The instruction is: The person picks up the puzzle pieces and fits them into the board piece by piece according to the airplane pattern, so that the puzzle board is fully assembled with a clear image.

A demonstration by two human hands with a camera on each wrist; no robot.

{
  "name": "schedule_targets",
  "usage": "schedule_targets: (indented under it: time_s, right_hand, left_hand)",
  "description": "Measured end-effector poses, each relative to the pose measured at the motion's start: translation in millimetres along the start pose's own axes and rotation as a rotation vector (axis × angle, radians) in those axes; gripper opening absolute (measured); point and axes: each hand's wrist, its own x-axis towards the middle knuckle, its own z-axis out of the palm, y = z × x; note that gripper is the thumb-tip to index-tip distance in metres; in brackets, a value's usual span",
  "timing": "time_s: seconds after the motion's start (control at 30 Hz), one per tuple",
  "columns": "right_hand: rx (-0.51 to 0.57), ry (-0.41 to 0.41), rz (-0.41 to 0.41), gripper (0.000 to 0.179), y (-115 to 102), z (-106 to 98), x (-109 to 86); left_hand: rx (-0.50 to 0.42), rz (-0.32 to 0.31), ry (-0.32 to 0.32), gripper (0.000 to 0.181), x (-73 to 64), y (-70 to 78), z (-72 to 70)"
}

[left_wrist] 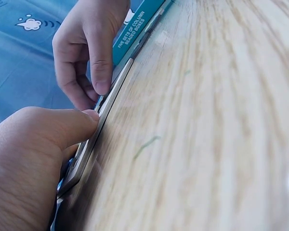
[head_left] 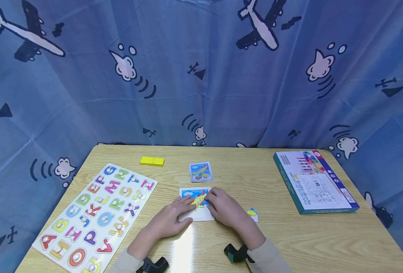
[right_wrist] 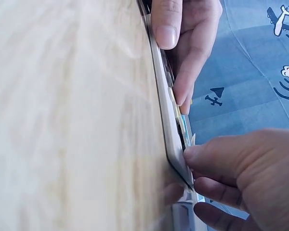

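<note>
A small white puzzle board (head_left: 198, 216) with a yellow-and-red airplane picture in its upper part lies flat at the table's front middle. My left hand (head_left: 172, 217) rests on the board's left side, fingers stretched over the picture and thumb (right_wrist: 166, 30) at the near edge. At the board's right side, my right hand (head_left: 226, 207) pinches a puzzle piece (right_wrist: 193, 139), mostly hidden by the fingers. A loose puzzle piece (head_left: 252, 214) in yellow, blue and white lies right of that hand. Behind the board is a square airplane picture card (head_left: 201, 171).
A white alphabet board (head_left: 97, 220) with colourful knobbed letters covers the table's left side. A yellow block (head_left: 152, 161) lies at the back left. On the right sits a flat teal-edged box (head_left: 317, 182). A blue airplane-print curtain (head_left: 201, 102) hangs behind the wooden table (head_left: 249, 163).
</note>
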Motion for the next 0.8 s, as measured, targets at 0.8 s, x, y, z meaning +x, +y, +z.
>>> schedule_targets:
  time_s: [0.8]
  right_hand:
    - [0.099, 0.022, -0.010, 0.020, 5.3, -0.3, -0.3]
  left_hand:
    - [-0.015, -0.010, 0.043, 0.045, -2.6, 0.1, 0.4]
